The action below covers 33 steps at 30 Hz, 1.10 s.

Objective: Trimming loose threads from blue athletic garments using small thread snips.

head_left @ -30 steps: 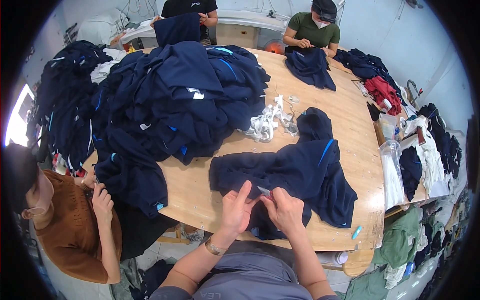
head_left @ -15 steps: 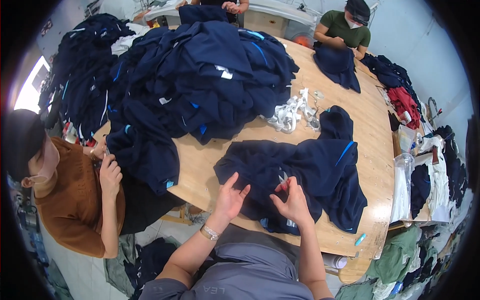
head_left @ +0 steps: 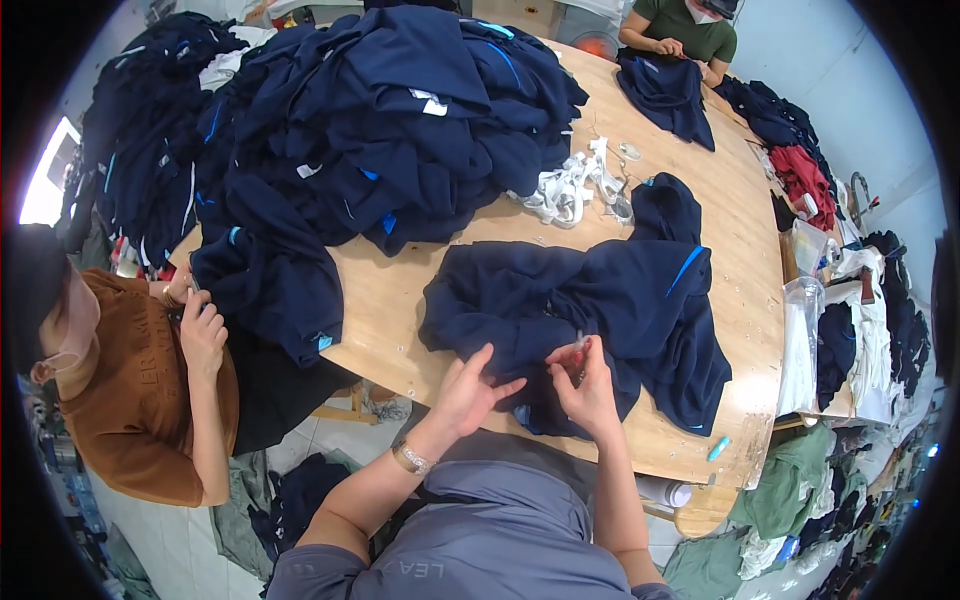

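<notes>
In front of me on the table lies a navy garment [head_left: 505, 290] with a bright blue stripe, bunched up and partly spread. My left hand [head_left: 468, 395] is at its near edge, palm turned up and fingers apart, with nothing in it. Closed around a small pair of thread snips [head_left: 579, 342] is my right hand [head_left: 585, 388], just above the near middle of the garment. Only the metal tip and a bit of red show between the fingers. The rest of the snips is hidden.
A big heap of navy garments [head_left: 400, 130] covers the far left of the wooden table [head_left: 740, 300]. White strips [head_left: 565, 190] lie beyond my garment, a turquoise marker-like item [head_left: 718, 448] near the right corner. Co-workers handle garments at left [head_left: 150, 400] and far right [head_left: 680, 35].
The whole view has shifted, so the table appears higher. My right hand has turned and its fingers have drawn in around the snips. My left hand stays open beside the garment.
</notes>
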Tool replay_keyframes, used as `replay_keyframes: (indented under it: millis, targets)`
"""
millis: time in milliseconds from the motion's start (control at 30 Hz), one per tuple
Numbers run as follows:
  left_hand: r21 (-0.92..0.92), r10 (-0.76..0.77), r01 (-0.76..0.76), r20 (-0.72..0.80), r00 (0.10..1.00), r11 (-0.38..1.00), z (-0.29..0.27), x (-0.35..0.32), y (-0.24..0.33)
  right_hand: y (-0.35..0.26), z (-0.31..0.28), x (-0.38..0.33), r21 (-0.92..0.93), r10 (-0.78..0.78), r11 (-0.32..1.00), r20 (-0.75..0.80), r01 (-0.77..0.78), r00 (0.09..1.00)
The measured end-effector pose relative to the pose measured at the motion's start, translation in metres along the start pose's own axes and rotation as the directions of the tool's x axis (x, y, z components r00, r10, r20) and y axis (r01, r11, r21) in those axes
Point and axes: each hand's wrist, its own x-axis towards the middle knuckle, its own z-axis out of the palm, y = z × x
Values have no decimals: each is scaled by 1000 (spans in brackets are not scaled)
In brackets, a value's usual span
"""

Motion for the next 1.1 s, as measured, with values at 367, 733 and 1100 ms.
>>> replay_keyframes:
  millis: [367, 733, 1100]
  targets:
    - [90, 165, -217, 394, 904, 972, 30, 1, 27, -51, 14, 23, 278, -112, 952, -84, 131, 990]
    - [216, 341, -390, 232, 911, 895, 31, 15, 15, -45, 15, 32, 360, -131, 918, -121, 166, 984]
    - [131, 212, -244, 224, 951, 961, 36, 11, 25, -55, 2, 40, 328, -142, 929, -113, 172, 983]
